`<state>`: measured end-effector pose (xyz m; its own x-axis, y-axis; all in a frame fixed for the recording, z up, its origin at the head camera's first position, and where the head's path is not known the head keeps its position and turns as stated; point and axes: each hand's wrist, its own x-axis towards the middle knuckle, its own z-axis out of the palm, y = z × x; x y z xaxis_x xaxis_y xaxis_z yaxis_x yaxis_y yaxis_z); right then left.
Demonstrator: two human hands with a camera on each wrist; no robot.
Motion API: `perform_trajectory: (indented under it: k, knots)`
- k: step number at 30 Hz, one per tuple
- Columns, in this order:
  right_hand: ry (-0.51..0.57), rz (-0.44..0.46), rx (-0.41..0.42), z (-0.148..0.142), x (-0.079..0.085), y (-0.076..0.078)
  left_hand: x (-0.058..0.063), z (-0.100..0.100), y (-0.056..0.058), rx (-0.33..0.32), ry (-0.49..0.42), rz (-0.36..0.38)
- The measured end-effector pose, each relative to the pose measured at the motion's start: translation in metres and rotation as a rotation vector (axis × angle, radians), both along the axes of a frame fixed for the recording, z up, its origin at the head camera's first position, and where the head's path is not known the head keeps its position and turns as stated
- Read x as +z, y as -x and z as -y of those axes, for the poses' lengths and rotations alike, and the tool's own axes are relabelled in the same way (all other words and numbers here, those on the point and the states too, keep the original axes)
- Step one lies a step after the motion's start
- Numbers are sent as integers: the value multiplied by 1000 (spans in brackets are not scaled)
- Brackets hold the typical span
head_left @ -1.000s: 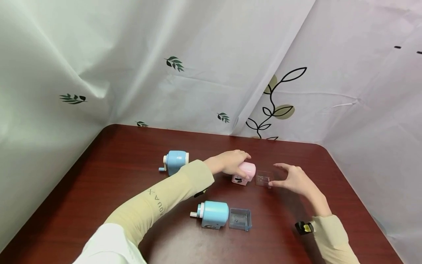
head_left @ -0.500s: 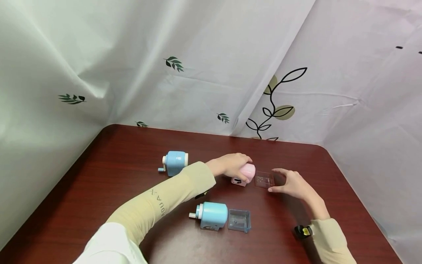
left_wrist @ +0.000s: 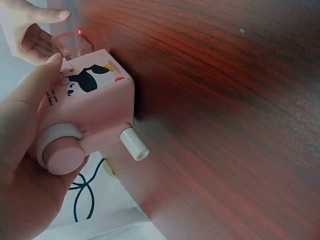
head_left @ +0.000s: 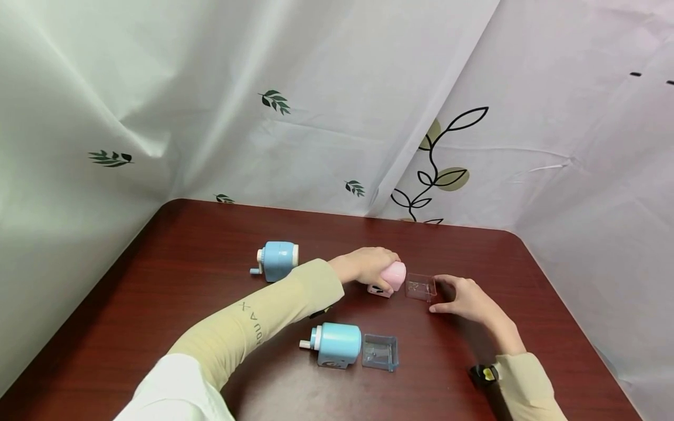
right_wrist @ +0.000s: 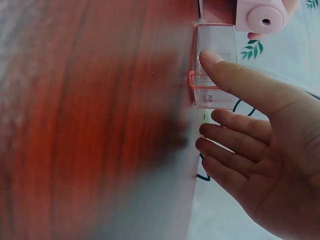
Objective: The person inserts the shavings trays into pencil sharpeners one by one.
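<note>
Head: pink sharpener [head_left: 396, 273] is gripped by the left hand [head_left: 370, 264], well in from the far edge of the table [head_left: 184, 280]. Clear drawer [head_left: 419, 286] lies just beside. Right hand [head_left: 467, 299] is held at the drawer's outer edge, nothing grasped. A strip of wood is left before the teal sharpener [head_left: 339, 342].

Left wrist: crank handle [left_wrist: 134, 144] is pointed outward, wood beyond.

Right wrist: drawer is overlapped by the thumb, fingers extended; contact cannot be told.
</note>
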<state>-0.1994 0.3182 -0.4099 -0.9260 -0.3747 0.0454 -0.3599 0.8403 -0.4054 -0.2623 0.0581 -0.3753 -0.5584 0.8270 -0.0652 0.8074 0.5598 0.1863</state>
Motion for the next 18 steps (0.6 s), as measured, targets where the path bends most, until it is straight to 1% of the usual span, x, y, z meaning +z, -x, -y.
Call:
perform_trajectory:
  k: [5,8,18]
  knots:
    - [18,-22,10,0,-4,1,0,0,0,-11,4,-28]
    - [32,-39,2,2,-6,2,-1,0,0,-14,0,-37]
    - [103,-12,-72,11,-4,5,-4,1,1,-30,-48,20]
